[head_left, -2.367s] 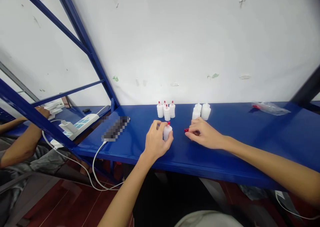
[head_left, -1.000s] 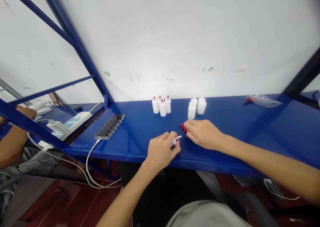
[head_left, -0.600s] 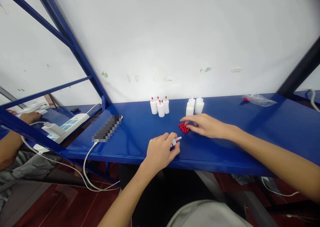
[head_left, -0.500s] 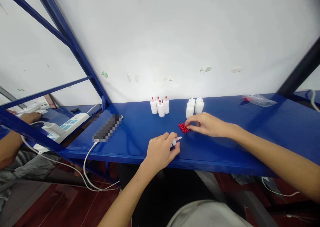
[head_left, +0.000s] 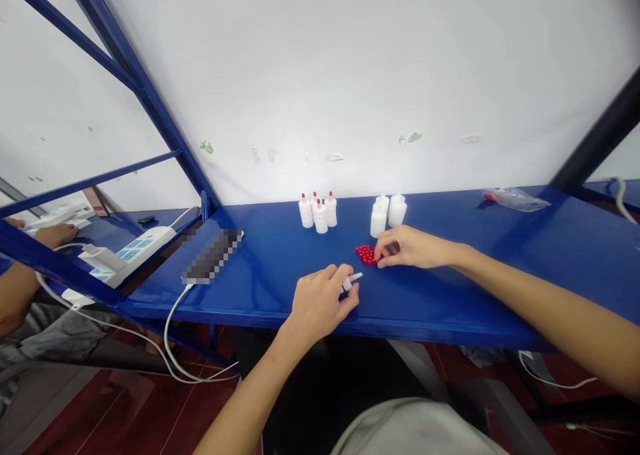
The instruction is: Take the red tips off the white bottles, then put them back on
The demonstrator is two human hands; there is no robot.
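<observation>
In the head view my left hand is wrapped round a small white squeeze bottle, whose pale nozzle points up to the right. Most of that bottle is hidden by the fingers. A cluster of small red caps lies on the blue table just beyond it. My right hand is pinched at the right edge of the cluster, with a red cap at the fingertips, mostly hidden. Behind it stand several white bottles without red tips. Farther left, several white bottles with red tips stand upright.
A dark phone-like object, blurred out, lies at the left with a white cable. A clear plastic bag with something red inside rests at the back right. Beyond the blue frame post are a power strip and another person's hand.
My right hand has shifted slightly right, from over the red caps to their right edge, its fingers drawn together. The left hand keeps its hold on the bottle.
</observation>
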